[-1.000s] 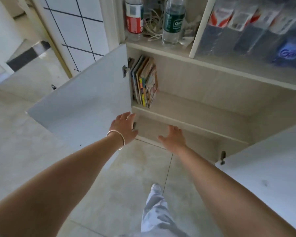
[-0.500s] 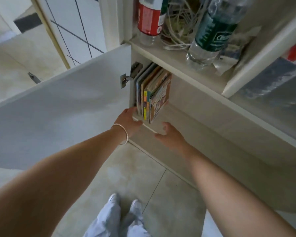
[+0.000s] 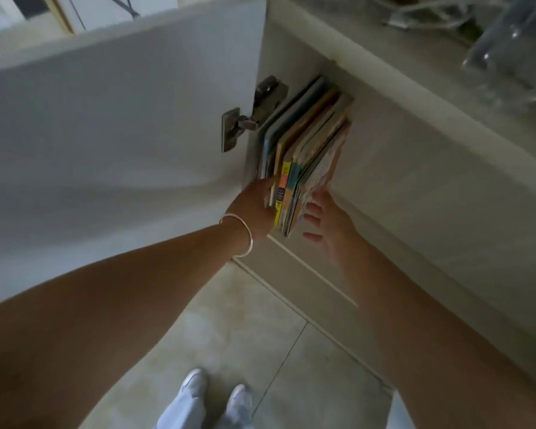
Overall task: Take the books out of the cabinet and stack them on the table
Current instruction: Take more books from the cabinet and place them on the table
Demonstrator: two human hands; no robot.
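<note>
Several thin colourful books (image 3: 304,156) stand upright as one bunch at the left end of the cabinet shelf (image 3: 415,193), against the side wall. My left hand (image 3: 254,209), with a silver bangle on the wrist, presses on the left side of the bunch at its front edge. My right hand (image 3: 325,218) lies against the right side of the bunch, fingers spread along the outer cover. The bunch sits squeezed between both hands. The table is not in view.
The white cabinet door (image 3: 121,125) hangs open on the left, with its metal hinge (image 3: 248,119) beside the books. A clear bottle (image 3: 508,57) and cables (image 3: 421,13) sit on the shelf above. Below are the tiled floor (image 3: 229,329) and my white shoes (image 3: 211,394).
I have leaned in closer. Both hands have moved up from the shelf's front edge and closed in on the two sides of the books.
</note>
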